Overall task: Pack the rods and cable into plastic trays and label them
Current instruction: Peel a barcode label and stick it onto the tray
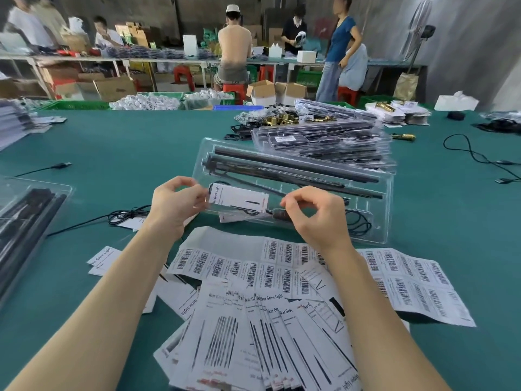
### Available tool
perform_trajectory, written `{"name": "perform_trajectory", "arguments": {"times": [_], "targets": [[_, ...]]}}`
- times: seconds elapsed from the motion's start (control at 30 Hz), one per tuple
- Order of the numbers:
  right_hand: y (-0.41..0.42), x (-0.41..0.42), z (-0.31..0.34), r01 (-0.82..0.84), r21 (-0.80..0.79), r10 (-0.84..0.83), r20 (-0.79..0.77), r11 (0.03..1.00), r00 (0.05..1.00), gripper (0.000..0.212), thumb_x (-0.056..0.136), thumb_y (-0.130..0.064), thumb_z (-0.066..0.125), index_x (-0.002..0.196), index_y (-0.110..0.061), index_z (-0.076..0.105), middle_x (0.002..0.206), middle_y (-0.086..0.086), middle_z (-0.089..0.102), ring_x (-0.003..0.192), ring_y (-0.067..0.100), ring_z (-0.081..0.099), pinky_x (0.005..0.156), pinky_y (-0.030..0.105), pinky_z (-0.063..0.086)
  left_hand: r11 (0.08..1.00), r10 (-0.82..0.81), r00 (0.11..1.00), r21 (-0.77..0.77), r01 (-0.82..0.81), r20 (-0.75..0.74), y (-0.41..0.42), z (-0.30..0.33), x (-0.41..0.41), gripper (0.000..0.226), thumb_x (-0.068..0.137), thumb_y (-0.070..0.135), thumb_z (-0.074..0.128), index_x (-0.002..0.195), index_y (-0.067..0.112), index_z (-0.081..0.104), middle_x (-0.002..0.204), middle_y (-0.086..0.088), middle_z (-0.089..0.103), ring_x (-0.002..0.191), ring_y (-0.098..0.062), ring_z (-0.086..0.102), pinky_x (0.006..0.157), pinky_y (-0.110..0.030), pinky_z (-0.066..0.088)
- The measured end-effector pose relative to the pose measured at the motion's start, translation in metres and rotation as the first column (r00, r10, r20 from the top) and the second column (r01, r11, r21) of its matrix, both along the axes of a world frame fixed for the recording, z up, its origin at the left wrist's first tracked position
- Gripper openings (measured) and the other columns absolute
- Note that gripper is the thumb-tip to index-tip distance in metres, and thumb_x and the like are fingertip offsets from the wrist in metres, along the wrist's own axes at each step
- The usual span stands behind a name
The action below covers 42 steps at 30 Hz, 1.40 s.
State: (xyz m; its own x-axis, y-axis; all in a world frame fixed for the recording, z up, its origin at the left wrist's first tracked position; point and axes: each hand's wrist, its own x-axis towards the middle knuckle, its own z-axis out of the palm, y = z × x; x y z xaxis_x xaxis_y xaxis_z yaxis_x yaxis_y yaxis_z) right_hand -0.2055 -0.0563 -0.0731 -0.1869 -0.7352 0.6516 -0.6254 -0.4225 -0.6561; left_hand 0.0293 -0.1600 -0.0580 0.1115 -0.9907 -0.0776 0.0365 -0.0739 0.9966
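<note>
Now I pinch the thin, floppy label card point(239, 198) by both ends, left hand point(176, 206) and right hand point(315, 214), over the tray point(387, 193).

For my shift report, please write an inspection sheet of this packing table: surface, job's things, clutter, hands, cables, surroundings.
Surface: green table, mostly covered near the person.
Job's things: clear plastic tray holds black rods and a coiled cable; a white card lies over its near compartment.
Clutter: barcode sheets and printed cards spread in front; stack of filled trays behind; brass parts.
Hands: left hand pinches the card's left end; right hand has curled fingers at its right end, grip unclear.
Cables: loose black cable at right; bundled cable at left.
Surroundings: other people at far benches, boxes, fan.
</note>
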Motion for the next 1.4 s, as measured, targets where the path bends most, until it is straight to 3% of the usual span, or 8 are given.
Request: {"name": "perform_trajectory", "arguments": {"times": [0.27, 0.43, 0.53, 0.63, 0.8, 0.9, 1.13, 1.4], "targets": [[-0.003, -0.002, 0.001, 0.037, 0.054, -0.047, 0.183, 0.998, 0.982, 0.017, 0.094, -0.013, 0.064, 0.085, -0.015, 0.078, 0.081, -0.009, 0.075, 0.078, 0.005, 0.069, 0.070, 0.016, 0.054, 0.906, -0.398, 0.813, -0.043, 0.421, -0.425, 0.008, 0.005, 0.000, 0.011, 0.103, 0.009, 0.047, 0.099, 0.019, 0.044, 0.096, -0.010, 0.066, 0.095, -0.038, 0.070, 0.079, -0.051, 0.060], [0.001, -0.001, 0.007, 0.016, -0.068, 0.007, 0.330, 0.998, 0.944, 0.047, 0.096, -0.025, 0.055, 0.052, -0.016, 0.068, 0.049, 0.003, 0.063, 0.042, 0.018, 0.056, 0.045, 0.023, 0.043, 0.943, -0.326, 0.801, -0.118, 0.310, -0.502, 0.009, -0.003, -0.002, 0.015, 0.107, 0.010, 0.041, 0.096, 0.021, 0.044, 0.096, -0.006, 0.059, 0.094, -0.031, 0.069, 0.076, -0.047, 0.061], [0.002, -0.005, 0.007, -0.135, 0.244, 0.033, 0.380, 0.960, 0.924, 0.055, 0.095, -0.032, 0.057, 0.044, -0.011, 0.063, 0.046, 0.009, 0.060, 0.035, 0.019, 0.048, 0.042, 0.021, 0.036, 0.965, -0.258, 0.757, -0.127, 0.228, -0.600, 0.010, -0.008, -0.005, 0.018, 0.105, 0.005, 0.043, 0.094, 0.020, 0.043, 0.071, 0.003, 0.058, 0.087, -0.028, 0.073, 0.077, -0.049, 0.061], [-0.003, 0.001, 0.011, -0.230, 0.550, -0.015, 0.405, 0.803, 0.914, 0.037, 0.094, -0.045, 0.063, 0.075, -0.016, 0.078, 0.084, 0.003, 0.077, 0.061, 0.016, 0.070, 0.053, 0.023, 0.051, 0.973, -0.227, 0.727, -0.116, 0.199, -0.648, 0.010, -0.013, -0.008, 0.018, 0.103, 0.004, 0.047, 0.093, 0.019, 0.045, 0.067, 0.004, 0.051, 0.078, -0.023, 0.070, 0.079, -0.049, 0.061], [-0.017, 0.021, 0.022, -0.464, 0.124, -0.033, 0.979, 0.877, 0.199, 0.023, 0.096, -0.021, 0.067, 0.081, -0.011, 0.080, 0.092, 0.009, 0.077, 0.093, 0.024, 0.072, 0.082, 0.031, 0.060, 0.952, -0.284, 0.613, -0.143, 0.269, -0.737, 0.014, -0.013, -0.010, 0.013, 0.101, 0.008, 0.049, 0.095, 0.018, 0.055, 0.090, -0.005, 0.066, 0.110, -0.036, 0.069, 0.082, -0.052, 0.059], [-0.022, 0.032, 0.020, -0.415, 0.110, -0.114, 0.993, 0.903, 0.015, 0.011, 0.093, -0.010, 0.068, 0.085, -0.003, 0.068, 0.073, 0.010, 0.073, 0.080, 0.022, 0.067, 0.081, 0.034, 0.060, 0.944, -0.293, 0.605, -0.124, 0.306, -0.740, 0.016, -0.013, -0.010, 0.015, 0.101, 0.012, 0.051, 0.112, 0.018, 0.059, 0.113, -0.011, 0.069, 0.117, -0.037, 0.065, 0.093, -0.055, 0.056], [-0.023, 0.036, 0.018, -0.381, 0.046, -0.045, 0.999, 0.924, 0.010, 0.022, 0.092, -0.005, 0.069, 0.111, 0.005, 0.064, 0.088, 0.015, 0.075, 0.077, 0.021, 0.075, 0.074, 0.030, 0.063, 0.938, -0.320, 0.597, -0.160, 0.307, -0.736, 0.020, -0.009, -0.009, 0.020, 0.105, 0.015, 0.045, 0.117, 0.021, 0.060, 0.117, -0.009, 0.070, 0.111, -0.033, 0.068, 0.095, -0.050, 0.056], [-0.023, 0.039, 0.019, -0.321, 0.019, 0.019, 0.993, 0.947, 0.116, 0.011, 0.092, -0.005, 0.069, 0.102, -0.001, 0.068, 0.086, 0.011, 0.077, 0.078, 0.019, 0.075, 0.072, 0.027, 0.062, 0.937, -0.304, 0.628, -0.108, 0.331, -0.716, 0.022, -0.004, -0.014, 0.037, 0.096, 0.029, 0.062, 0.130, 0.016, 0.058, 0.120, -0.013, 0.071, 0.110, -0.028, 0.070, 0.090, -0.038, 0.059]]}}
